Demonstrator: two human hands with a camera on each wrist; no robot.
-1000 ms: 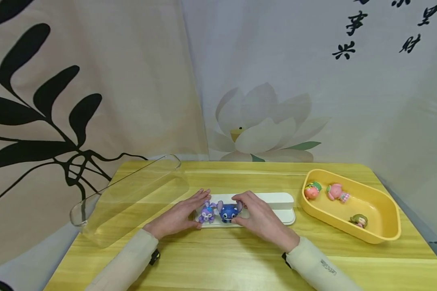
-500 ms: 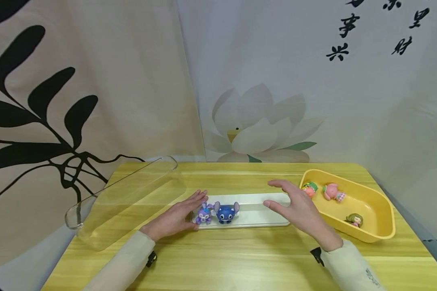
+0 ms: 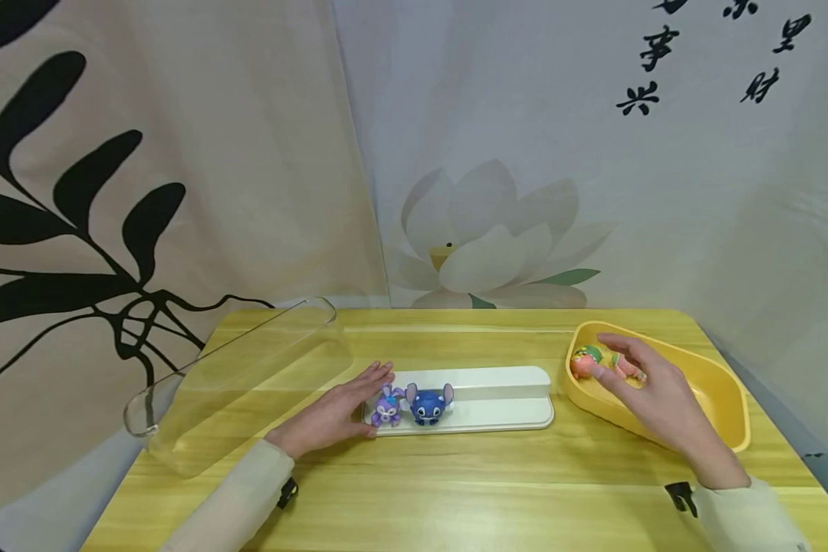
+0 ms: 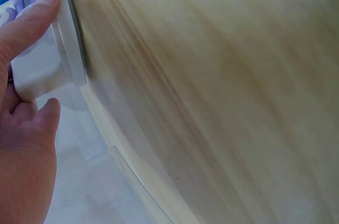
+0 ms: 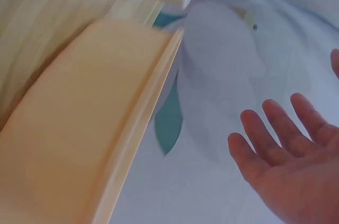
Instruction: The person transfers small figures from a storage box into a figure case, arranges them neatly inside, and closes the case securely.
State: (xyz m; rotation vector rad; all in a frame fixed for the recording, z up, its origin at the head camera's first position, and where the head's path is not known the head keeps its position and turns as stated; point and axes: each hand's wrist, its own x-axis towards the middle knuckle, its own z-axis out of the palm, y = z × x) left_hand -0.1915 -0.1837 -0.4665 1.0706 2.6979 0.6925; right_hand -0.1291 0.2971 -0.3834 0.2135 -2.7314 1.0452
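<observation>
My left hand (image 3: 334, 414) grips the left end of a white stepped display base (image 3: 504, 414), thumb at its front edge and fingers towards its back. The left wrist view shows the thumb (image 4: 32, 25) on the base's rim. On the lower step, beside that hand, a purple rabbit-eared figurine (image 3: 386, 408) stands upright. Just right of it stands a blue big-eared figurine (image 3: 428, 406). Over a yellow tray (image 3: 734, 399), my right hand (image 3: 662, 395) hovers with fingers spread, holding nothing. Near its fingertips are a figurine with a green top (image 3: 584, 362) and a pink figurine (image 3: 626, 368), partly hidden.
A clear plastic cover (image 3: 248, 383) lies slanted at the table's left side. A patterned cloth (image 3: 510, 230) hangs behind the wooden table (image 3: 455, 491). My right hand hides the middle of the tray.
My right hand has let go of the blue figurine and moved right, over the yellow tray. The blue figurine stays standing on the base. My left hand keeps its place there.
</observation>
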